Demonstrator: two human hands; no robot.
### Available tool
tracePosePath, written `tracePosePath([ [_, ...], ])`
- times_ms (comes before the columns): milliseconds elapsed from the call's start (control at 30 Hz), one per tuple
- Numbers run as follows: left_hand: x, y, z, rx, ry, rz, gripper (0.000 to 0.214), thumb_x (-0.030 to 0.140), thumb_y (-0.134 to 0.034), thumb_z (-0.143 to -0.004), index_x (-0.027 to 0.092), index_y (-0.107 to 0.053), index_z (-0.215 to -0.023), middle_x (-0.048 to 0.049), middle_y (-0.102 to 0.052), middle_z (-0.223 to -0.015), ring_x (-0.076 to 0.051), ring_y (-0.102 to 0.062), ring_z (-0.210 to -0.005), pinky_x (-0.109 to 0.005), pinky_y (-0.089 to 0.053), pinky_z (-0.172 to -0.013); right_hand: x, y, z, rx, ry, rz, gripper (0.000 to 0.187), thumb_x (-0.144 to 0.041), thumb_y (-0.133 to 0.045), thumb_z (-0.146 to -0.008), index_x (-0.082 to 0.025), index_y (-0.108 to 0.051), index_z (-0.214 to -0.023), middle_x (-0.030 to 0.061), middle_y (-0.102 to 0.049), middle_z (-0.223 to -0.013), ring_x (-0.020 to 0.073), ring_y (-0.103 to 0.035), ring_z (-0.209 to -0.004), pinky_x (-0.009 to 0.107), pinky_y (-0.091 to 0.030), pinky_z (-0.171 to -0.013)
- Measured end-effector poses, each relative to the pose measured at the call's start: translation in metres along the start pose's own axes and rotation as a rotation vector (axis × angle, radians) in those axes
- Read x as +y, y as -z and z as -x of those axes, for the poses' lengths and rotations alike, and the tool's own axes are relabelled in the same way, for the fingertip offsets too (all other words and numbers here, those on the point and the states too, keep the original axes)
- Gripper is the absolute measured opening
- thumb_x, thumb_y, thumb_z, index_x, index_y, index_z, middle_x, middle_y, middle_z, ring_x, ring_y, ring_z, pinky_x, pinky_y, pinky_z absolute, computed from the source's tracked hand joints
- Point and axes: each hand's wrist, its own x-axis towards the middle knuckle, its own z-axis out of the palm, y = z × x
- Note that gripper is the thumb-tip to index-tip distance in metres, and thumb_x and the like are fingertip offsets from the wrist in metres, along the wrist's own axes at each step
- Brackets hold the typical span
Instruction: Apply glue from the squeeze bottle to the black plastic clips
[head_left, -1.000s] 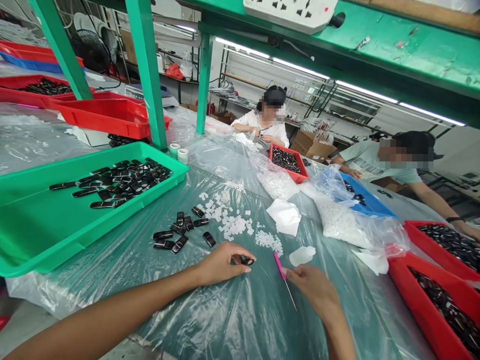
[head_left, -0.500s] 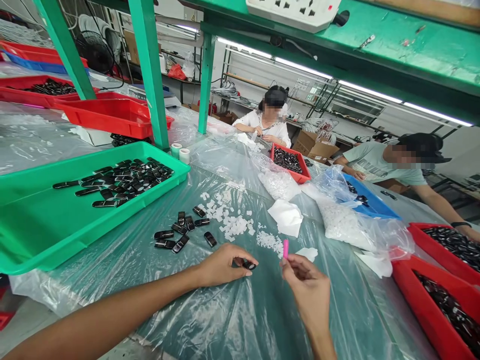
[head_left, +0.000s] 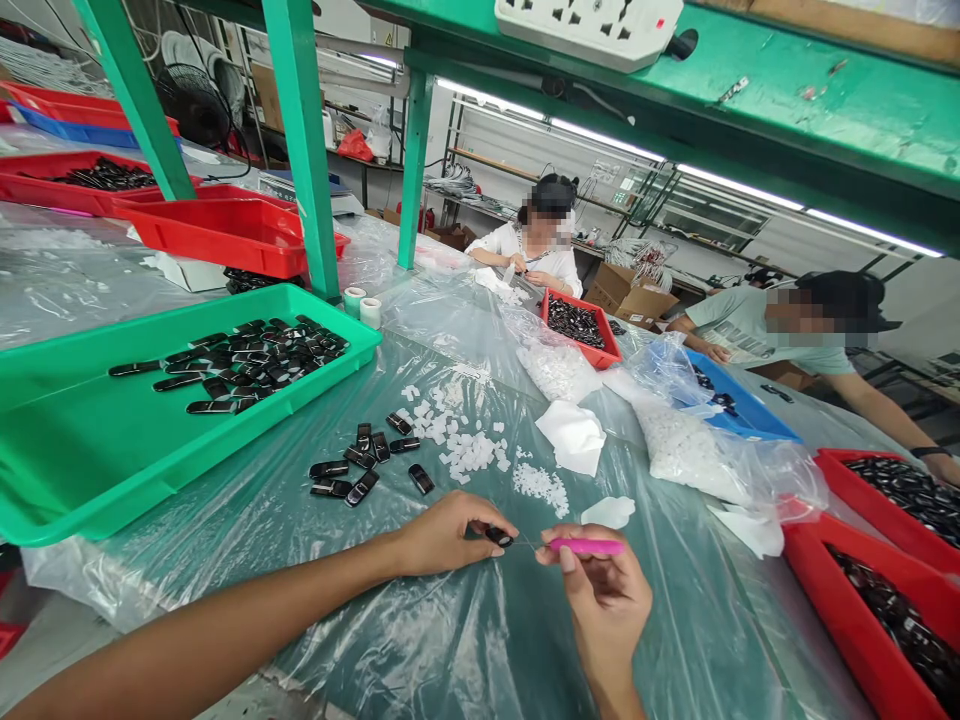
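Note:
Pinched in my left hand [head_left: 450, 535] is a small glossy black piece [head_left: 499, 536], one end facing right. My right hand [head_left: 607, 590] grips a pink-handled tool [head_left: 586, 546] lying level, its thin metal shaft pointing left at the black piece. The tip comes up to that end; whether it touches, I cannot tell. Just beyond my left hand lie several similar black pieces [head_left: 361, 487] on the plastic-covered table. Small white pads [head_left: 472, 452] are scattered behind them, with a heap of finer white bits [head_left: 540, 487] to the right.
At left stands a green tray [head_left: 187, 460] with many black pieces. Red trays [head_left: 806, 560] of dark parts line the right side. A bag of white bits [head_left: 690, 455] and a blue tray [head_left: 780, 428] sit farther back. Two people work across the table. A green shelf [head_left: 787, 110] hangs overhead.
The pink tool has swung from upright to level, its shaft now pointing at the black piece. My right hand has turned with it; my left hand has barely moved.

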Motion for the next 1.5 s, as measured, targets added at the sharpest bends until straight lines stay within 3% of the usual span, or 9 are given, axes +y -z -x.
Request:
tracePosePath([
  [400,0.0,-0.001,0.001,-0.009,-0.039,-0.048,0.026,0.019,-0.055,-0.082,0.023,-0.066,-0.106,-0.0049,-0.068,-0.098,-0.018,-0.062,-0.085,-0.021,-0.045,-0.066,-0.001,-0.003,-0.001,-0.081,-0.009,0.048,0.008,-0.013,-0.058,-0.079,-0.02,-0.058,-0.083,0.0032,-0.065,-0.081,0.0161,-0.066,-0.065,0.028,-0.054,-0.057],
  [833,-0.001,0.0,-0.001,0.064,0.037,-0.01,0.027,0.029,-0.057,-0.083,0.019,-0.067,-0.106,-0.0054,-0.07,-0.097,-0.02,-0.064,-0.082,-0.021,-0.046,-0.064,-0.001,0.001,0.005,-0.172,0.434,0.331,0.04,0.003,-0.057,-0.07,-0.023,-0.058,-0.1,0.0036,-0.07,-0.085,0.0209,-0.069,-0.074,0.033,-0.057,-0.063],
  [1233,0.0,0.0,0.0,0.082,0.056,0.032,0.029,0.033,-0.058,-0.082,0.02,-0.067,-0.106,-0.0064,-0.07,-0.095,-0.02,-0.064,-0.083,-0.024,-0.048,-0.068,-0.001,0.004,0.007,-0.231,0.534,0.428,0.047,-0.001,-0.057,-0.071,-0.028,-0.056,-0.11,0.0038,-0.071,-0.089,0.0218,-0.069,-0.075,0.036,-0.059,-0.06],
  [1500,-0.001,0.0,0.0,0.076,0.042,0.022,0.028,0.029,-0.058,-0.082,0.019,-0.067,-0.106,-0.0065,-0.07,-0.095,-0.02,-0.064,-0.082,-0.024,-0.049,-0.068,-0.004,0.003,0.004,-0.249,0.577,0.433,0.053,0.003,-0.058,-0.066,-0.024,-0.056,-0.111,0.0046,-0.071,-0.09,0.0211,-0.068,-0.075,0.034,-0.058,-0.061],
])
